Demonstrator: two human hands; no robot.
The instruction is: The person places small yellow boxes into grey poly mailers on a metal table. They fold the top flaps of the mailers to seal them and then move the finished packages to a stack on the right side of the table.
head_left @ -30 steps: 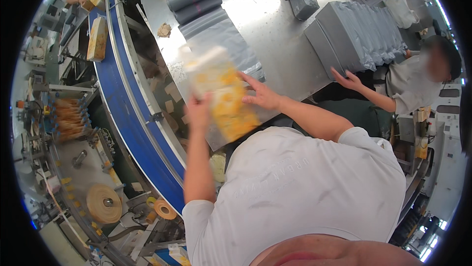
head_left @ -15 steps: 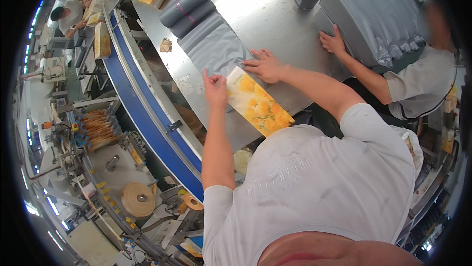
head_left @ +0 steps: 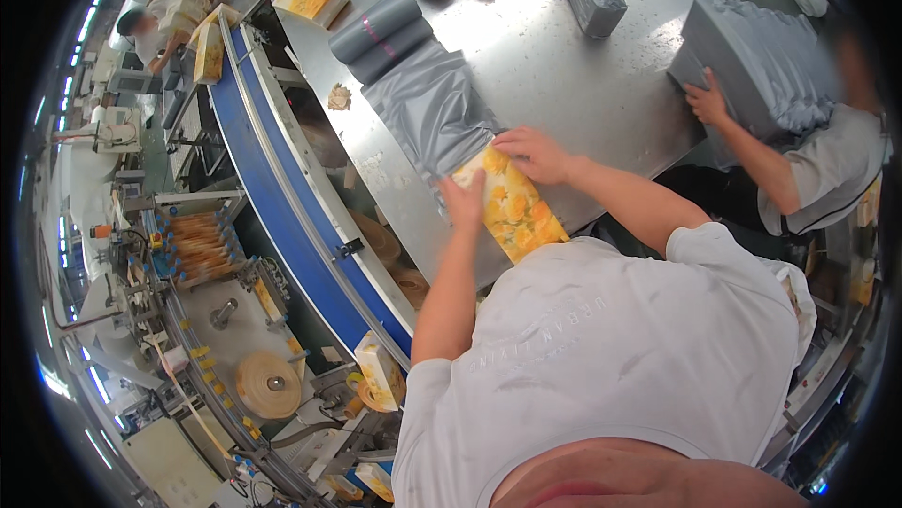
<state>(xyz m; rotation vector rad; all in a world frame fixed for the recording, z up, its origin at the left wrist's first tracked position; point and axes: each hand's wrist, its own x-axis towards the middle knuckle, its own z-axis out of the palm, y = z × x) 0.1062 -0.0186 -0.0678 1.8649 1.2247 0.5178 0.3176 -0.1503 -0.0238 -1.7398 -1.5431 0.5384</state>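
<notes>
In front of me a long white package with a yellow flower print (head_left: 522, 212) lies on the metal table, its near end close to my shirt. Its far end sits in the mouth of a grey plastic bag (head_left: 437, 109). My left hand (head_left: 463, 200) is closed on the bag's edge at the package's left side, thumb lying over the package. At the far right corner my right hand (head_left: 536, 153) pinches the bag's edge, fingers bent against the package. Beyond the bag lies a roll of grey bags (head_left: 381, 29), joined to it or touching it; I cannot tell which.
Another flower-print package (head_left: 310, 2) lies at the table's far left. A blue conveyor (head_left: 272, 188) runs along my left, with a package (head_left: 379, 369) near its close end. On the right a co-worker's hand (head_left: 707, 99) holds a stack of grey-wrapped packs (head_left: 761, 62).
The grey bag's mouth has come over the package's far end, and both my hands have moved in toward it. The co-worker's stack has shifted right. A package now shows at the conveyor's near end.
</notes>
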